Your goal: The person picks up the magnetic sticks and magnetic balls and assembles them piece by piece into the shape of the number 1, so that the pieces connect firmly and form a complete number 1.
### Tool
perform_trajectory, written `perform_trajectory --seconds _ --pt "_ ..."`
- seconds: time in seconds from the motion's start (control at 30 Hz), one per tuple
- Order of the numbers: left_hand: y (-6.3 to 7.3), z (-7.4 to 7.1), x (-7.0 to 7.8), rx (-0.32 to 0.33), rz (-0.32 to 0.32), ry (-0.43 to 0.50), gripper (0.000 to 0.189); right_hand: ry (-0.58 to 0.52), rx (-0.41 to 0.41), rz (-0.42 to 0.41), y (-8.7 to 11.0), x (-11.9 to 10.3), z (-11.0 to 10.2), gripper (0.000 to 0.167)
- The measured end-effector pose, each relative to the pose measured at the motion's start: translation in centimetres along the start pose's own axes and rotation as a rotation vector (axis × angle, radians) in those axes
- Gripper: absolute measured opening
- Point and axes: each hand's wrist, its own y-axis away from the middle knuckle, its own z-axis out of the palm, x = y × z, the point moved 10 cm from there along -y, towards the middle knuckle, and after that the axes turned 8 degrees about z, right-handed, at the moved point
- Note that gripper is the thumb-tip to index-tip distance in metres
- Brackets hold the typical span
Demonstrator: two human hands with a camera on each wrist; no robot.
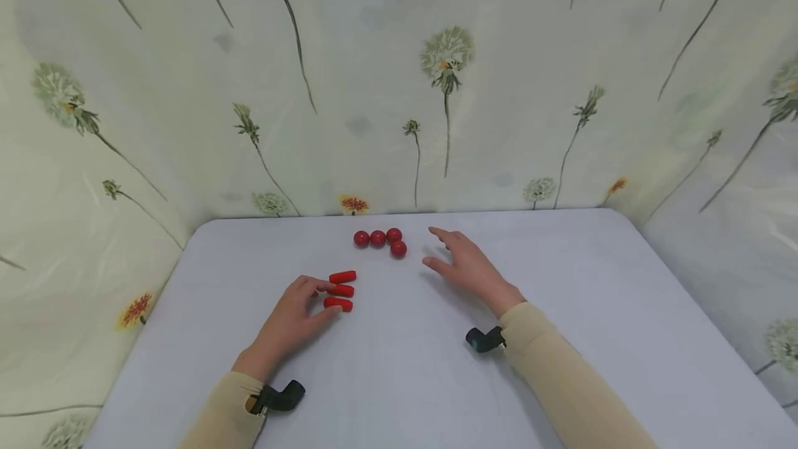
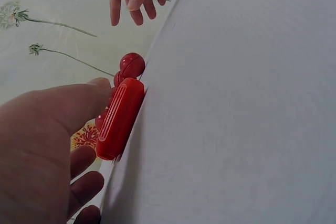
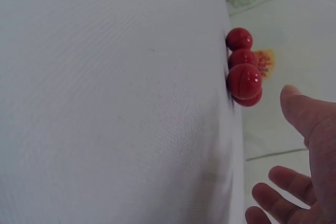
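Three short red cylinders lie in a stack of rows on the table: a far one [image 1: 343, 276], a middle one [image 1: 344, 291] and a near one [image 1: 337, 303]. My left hand [image 1: 288, 324] is at their left side, fingers loosely bent, index fingertip at the middle cylinder and thumb tip by the near one. Beyond them sits a group of several shiny red balls [image 1: 377, 239], close together. To the right of the balls, my right hand [image 1: 467, 265] hovers with thumb and fingers spread and nothing between them. The left wrist view shows grooves along a red cylinder [image 2: 121, 119].
The white table [image 1: 399, 380] ends at a back edge just behind the balls. A dandelion-patterned cloth [image 1: 374, 89] hangs behind it and on both sides. Dark wrist cameras [image 1: 285, 395] stick out from both beige sleeves [image 1: 561, 373].
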Motion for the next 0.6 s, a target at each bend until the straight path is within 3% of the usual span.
perform_trajectory --seconds 0.23,0.6 --pt "0.5 0.1 -0.1 0.011 0.045 -0.032 0.035 0.01 -0.008 -0.016 -0.5 -0.4 0.7 0.073" --pt "0.1 0.2 0.3 0.004 0.09 -0.061 0.031 0.022 -0.032 -0.008 -1.7 -1.9 1.3 0.068"
